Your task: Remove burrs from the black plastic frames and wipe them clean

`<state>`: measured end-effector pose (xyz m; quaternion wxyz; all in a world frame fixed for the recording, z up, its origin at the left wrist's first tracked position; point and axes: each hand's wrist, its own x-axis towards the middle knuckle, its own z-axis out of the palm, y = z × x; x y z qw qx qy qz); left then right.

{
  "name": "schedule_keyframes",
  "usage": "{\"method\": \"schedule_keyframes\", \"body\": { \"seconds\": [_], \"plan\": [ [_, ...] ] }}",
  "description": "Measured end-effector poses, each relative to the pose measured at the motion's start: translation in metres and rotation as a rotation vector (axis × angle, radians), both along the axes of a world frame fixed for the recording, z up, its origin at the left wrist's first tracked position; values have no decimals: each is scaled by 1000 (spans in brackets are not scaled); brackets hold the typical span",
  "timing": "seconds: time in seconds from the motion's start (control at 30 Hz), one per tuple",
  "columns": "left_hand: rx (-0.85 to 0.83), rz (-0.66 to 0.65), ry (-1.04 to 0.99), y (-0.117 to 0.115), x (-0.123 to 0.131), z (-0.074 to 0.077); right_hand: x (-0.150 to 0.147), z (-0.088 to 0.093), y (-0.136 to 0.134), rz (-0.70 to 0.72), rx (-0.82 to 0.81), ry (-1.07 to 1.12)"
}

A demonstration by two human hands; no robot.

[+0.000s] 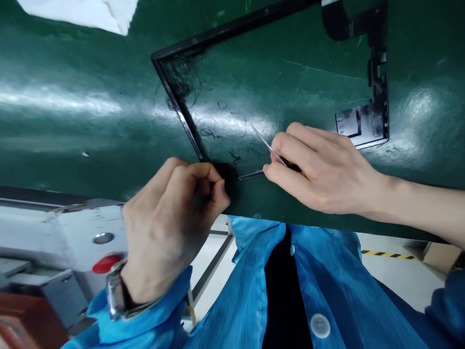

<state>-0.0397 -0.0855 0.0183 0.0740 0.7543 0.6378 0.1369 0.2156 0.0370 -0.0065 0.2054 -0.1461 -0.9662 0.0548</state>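
Observation:
A thin black rectangular frame (177, 109) lies on a dark green table (72, 126). My left hand (170, 228) is closed in a pinch at the frame's near corner, on a dark clump of black residue (225, 175). My right hand (319, 167) is closed on slim metal tweezers (267, 145), whose tips rest at the frame's near edge, close to the left hand. Thin black strands (214, 123) lie scattered on the green surface inside the frame. A wristwatch (116, 293) and a blue sleeve show on my left wrist.
The frame's far right side carries black plastic parts (363, 123). A grey machine with a red button (106, 263) stands below the table edge at left. A white sheet (90, 12) lies at the top left. My blue coat (290, 291) fills the bottom.

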Motion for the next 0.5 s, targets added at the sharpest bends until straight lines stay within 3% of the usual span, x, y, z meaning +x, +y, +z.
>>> {"method": "schedule_keyframes", "body": {
  "seconds": [0.23,0.5],
  "plan": [
    [14,76,-42,-7,-7,-7,-1,-1,-2,-41,-8,37],
    [87,116,-136,-14,4,-7,-1,-1,-1,-13,-29,15]
  ]
}}
